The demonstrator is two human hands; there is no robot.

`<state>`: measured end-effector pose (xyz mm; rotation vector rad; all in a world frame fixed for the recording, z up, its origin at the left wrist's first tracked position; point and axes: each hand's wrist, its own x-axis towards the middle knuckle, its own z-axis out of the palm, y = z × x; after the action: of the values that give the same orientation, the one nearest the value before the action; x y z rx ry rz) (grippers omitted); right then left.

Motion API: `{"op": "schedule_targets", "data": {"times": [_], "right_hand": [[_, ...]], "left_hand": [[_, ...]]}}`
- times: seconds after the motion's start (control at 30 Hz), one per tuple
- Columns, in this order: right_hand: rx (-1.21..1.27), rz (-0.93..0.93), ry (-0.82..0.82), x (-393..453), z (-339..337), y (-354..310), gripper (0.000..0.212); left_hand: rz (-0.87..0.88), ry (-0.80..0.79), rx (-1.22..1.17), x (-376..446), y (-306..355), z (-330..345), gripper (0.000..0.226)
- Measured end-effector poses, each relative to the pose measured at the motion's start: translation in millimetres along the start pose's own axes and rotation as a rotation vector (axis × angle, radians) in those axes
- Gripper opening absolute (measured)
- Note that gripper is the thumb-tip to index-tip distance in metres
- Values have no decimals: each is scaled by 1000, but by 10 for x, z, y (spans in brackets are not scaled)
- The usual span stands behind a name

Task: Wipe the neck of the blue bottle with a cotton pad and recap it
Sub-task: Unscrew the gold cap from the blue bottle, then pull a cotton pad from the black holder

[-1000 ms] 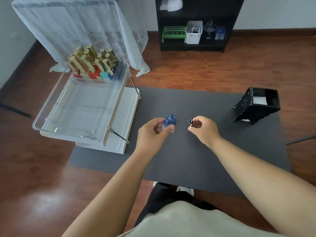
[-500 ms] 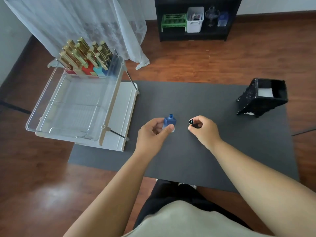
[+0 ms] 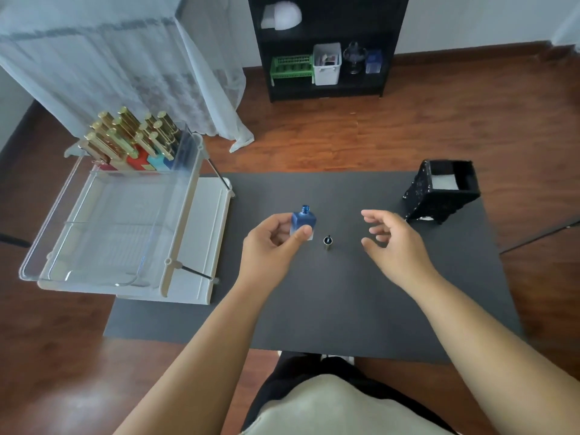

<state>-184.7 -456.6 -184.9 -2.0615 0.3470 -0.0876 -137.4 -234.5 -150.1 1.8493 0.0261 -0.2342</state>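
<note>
Blue bottle (image 3: 303, 220), uncapped and upright, pinched between thumb and fingers of left hand (image 3: 272, 243) near middle of dark mat (image 3: 345, 302). Cap (image 3: 327, 242) standing on mat just right of bottle, brush stem pointing up, apart from both hands. Right hand (image 3: 392, 243) hovering over mat right of cap, fingers loosely spread, holding nothing. Black holder (image 3: 439, 193) with white pads at far right corner. Clear tray (image 3: 103, 224) off left edge.

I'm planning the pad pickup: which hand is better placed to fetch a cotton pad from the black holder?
The right hand. It is open and empty, and nearer the black holder with its white pads at the mat's right. The left hand grips the blue bottle; the cap stands between them.
</note>
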Motion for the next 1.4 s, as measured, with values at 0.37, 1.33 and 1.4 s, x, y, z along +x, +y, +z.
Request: {"op": "schedule_targets", "data": {"times": [0.37, 1.33, 1.4], "right_hand": [[-547, -2, 235, 797, -1255, -85, 16], [-1046, 29, -214, 1113, -1316, -116, 22], [-987, 23, -211, 1093, -1349, -76, 18]], "left_hand": [[85, -174, -26, 36, 393, 542, 15], [95, -199, 0, 107, 305, 524, 17], [94, -198, 4, 112, 307, 521, 17]]}}
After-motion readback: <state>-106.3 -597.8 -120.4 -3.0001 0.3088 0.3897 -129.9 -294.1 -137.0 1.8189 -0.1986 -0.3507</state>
